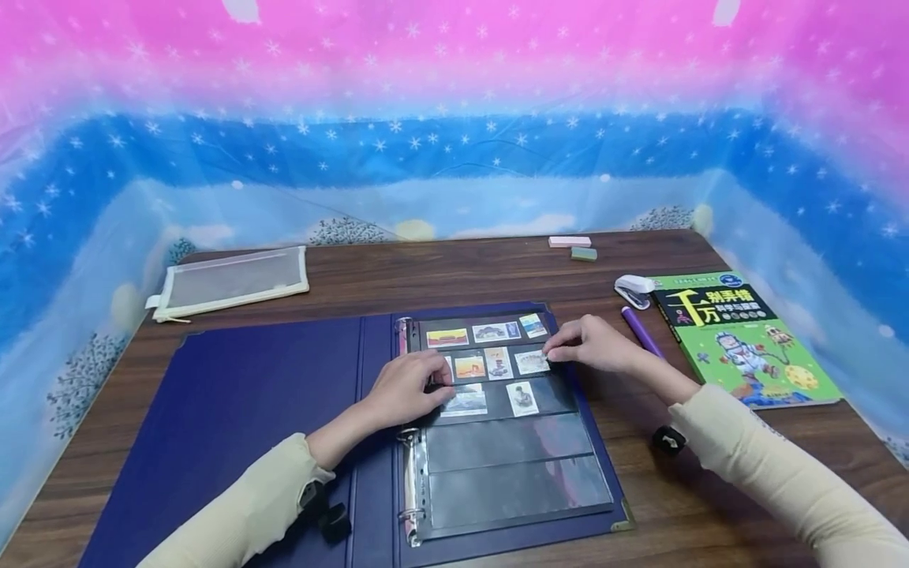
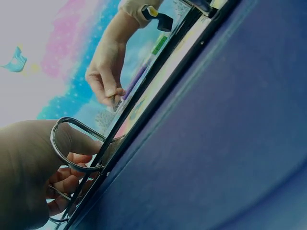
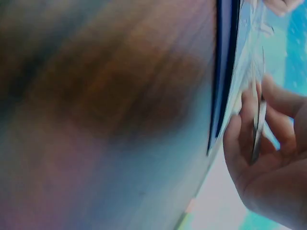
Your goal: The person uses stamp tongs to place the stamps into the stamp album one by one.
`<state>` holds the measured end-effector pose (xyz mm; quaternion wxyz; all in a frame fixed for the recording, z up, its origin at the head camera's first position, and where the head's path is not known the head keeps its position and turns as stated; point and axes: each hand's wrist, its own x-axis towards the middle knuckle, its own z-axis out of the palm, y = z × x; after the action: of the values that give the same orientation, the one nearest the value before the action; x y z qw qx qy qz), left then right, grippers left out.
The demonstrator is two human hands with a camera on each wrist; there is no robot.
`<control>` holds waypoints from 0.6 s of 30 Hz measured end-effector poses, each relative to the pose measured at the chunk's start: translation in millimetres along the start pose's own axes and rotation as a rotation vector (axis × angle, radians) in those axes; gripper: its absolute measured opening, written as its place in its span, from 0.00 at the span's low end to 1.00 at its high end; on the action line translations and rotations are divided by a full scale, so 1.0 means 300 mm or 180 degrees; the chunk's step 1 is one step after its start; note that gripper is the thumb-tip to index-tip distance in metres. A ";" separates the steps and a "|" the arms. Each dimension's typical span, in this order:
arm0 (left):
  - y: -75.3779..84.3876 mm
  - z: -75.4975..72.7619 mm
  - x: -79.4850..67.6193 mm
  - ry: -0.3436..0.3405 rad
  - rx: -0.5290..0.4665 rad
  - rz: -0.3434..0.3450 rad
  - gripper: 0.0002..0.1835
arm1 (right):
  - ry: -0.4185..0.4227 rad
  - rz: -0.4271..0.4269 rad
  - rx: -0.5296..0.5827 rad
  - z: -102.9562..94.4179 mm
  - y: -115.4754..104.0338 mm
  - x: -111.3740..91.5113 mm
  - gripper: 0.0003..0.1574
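Observation:
A stamp album lies open, dark blue, with a black page of clear strips on metal rings. Stamps fill the page's upper rows, among them an orange stamp and a portrait stamp. My left hand rests on the page near the rings, its fingers loosely bent beside a pale stamp. At the page's right side, my right hand pinches slim metal tweezers over a whitish stamp. In the head view the tweezers are mostly hidden.
To the right are a green book, a white stapler and a purple pen. A pink block and a green block lie at the back. A mesh zip pouch sits back left.

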<state>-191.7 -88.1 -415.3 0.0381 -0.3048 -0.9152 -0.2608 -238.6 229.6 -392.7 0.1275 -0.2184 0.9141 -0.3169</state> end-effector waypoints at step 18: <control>-0.016 0.023 0.004 0.0063 0.0070 0.0039 0.07 | 0.1147 0.1114 0.0053 -0.053 0.158 0.184 0.19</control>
<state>-194.8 -87.3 -423.0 0.0521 -0.3075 -0.9157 -0.2534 -307.7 244.6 -415.8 0.0171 0.0043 0.9434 -0.3312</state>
